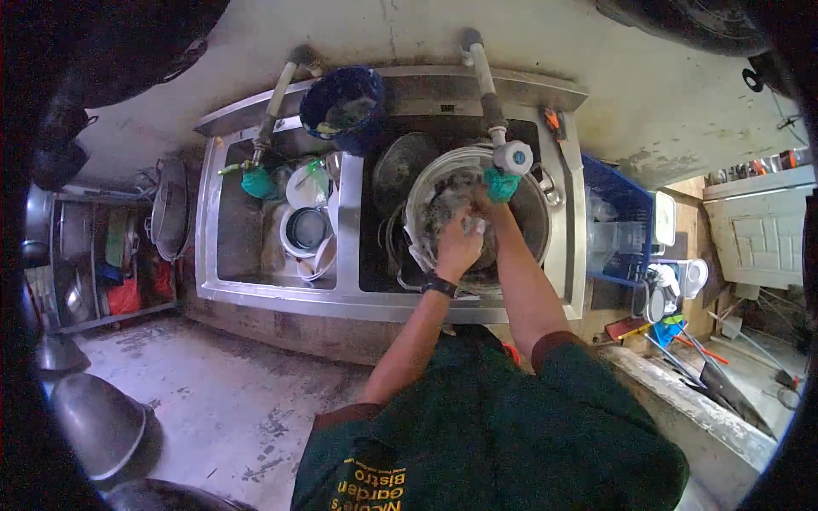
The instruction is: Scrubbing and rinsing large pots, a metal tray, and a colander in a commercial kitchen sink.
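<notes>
A large round metal pot (pixel 540 223) stands in the right basin of a double steel sink, with other round vessels stacked inside or over it. Both my hands are close together above its middle, under the tap (pixel 513 158) with green cloth (pixel 501 185) around its spout. My left hand (pixel 459 246), with a dark band at the wrist, is near something small and pale; whether it grips it is unclear. My right hand (pixel 491 205) is partly hidden by the green cloth. A dark round lid or pan (pixel 404 172) leans behind the pot.
The left basin (pixel 239 239) holds white bowls and containers (pixel 308 231) under a second tap. A dark blue bucket (pixel 342 108) sits at the sink's back rim. Orange-handled tool (pixel 552 121) lies at the back right corner. A blue crate (pixel 620 217) with clear containers stands right of the sink.
</notes>
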A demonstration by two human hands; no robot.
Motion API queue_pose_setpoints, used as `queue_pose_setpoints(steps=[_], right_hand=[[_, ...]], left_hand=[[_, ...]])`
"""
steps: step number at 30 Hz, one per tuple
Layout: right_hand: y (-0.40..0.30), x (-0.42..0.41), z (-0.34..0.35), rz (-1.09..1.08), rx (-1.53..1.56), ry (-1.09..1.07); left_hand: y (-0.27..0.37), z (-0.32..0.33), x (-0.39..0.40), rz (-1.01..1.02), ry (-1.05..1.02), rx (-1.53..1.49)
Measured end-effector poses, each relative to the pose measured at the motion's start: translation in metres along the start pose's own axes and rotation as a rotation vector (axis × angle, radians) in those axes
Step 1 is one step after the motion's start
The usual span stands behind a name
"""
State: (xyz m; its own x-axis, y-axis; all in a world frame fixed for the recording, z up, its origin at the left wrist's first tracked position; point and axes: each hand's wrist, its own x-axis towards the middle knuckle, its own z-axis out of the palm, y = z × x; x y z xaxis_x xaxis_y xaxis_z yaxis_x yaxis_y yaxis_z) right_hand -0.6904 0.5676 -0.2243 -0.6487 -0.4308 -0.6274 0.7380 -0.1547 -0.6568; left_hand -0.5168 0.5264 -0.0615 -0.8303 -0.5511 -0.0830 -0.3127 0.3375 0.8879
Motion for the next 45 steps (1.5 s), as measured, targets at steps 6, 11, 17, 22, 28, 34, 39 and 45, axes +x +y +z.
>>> queue_pose_setpoints(steps=[6, 11, 17, 22, 28, 34, 39, 45], right_hand=[[-0.001, -0.001, -0.013, -0.394, -0.744, -0.047], [-0.014, -0.031, 0.005, -0.012, 0.447, -0.177], [-0.032, -0.056, 0.037, -0.202, 0.185, -0.134], [-0.036, -0.078, 0.012, -0.319, -0.477, 0.126], [-0.059, -0.133, -0.025, -0.432, -0.827, 0.276], [-0.072, -0.201, -0.008, -0.827, -1.305, -0.195], [-0.058, -0.204, 0.01, -0.948, -1.479, -0.21], [-0.052, -0.18, 0.011, -0.954, -1.416, -0.212]], left_hand=[[-0.008, 0.047, 0.026, -0.707, 0.219, -0.881], [-0.008, 0.057, 0.049, -0.541, -0.098, -0.355], [-0.02, 0.081, 0.073, -0.685, 0.135, -1.271], [-0.058, 0.11, 0.114, -0.225, 0.03, -0.658], [-0.079, 0.129, 0.131, -0.294, -0.162, -0.193], [-0.083, 0.119, 0.114, -0.571, -0.283, -0.506], [-0.093, 0.112, 0.104, -0.733, -0.279, -0.71], [-0.092, 0.107, 0.099, -0.829, -0.232, -0.887]])
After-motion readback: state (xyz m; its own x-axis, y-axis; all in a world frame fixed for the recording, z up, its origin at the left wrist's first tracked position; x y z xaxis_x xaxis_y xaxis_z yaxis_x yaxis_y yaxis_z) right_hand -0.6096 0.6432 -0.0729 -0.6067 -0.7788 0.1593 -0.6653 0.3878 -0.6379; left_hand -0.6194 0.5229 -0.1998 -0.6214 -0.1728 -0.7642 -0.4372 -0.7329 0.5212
